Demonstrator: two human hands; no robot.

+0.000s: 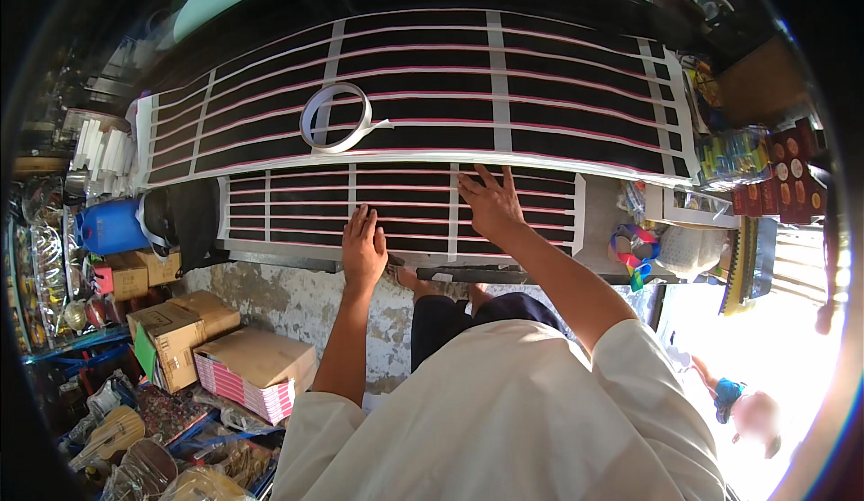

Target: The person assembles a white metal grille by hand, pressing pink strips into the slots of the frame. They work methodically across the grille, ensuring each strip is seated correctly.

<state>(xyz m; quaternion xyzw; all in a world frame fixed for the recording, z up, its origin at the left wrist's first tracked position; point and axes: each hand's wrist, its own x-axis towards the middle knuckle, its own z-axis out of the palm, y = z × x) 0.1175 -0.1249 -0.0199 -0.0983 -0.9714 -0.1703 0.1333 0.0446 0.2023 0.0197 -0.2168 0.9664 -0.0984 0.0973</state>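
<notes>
My left hand (pixel 364 249) lies with its fingers stretched out on a lower black panel (pixel 405 187) crossed by white-and-red strips. To its right, my right hand (pixel 492 207) has its fingers spread, with the fingertips at the front edge of a larger upper panel (pixel 414 78). That panel is black too, with long white-and-red strips and pale cross strips. A roll of white tape (pixel 363 132) rests on it, its loose end sticking out to the right. Neither hand holds anything.
Cardboard boxes (pixel 261 357) and wrapped goods stand on the lower left, beside a peeling wall (pixel 270 289). Further left is a blue container (pixel 108 228). Colourful ribbon rolls (pixel 633 253) and packets (pixel 733 154) are at right. Another person (pixel 733 393) appears in the bright opening, lower right.
</notes>
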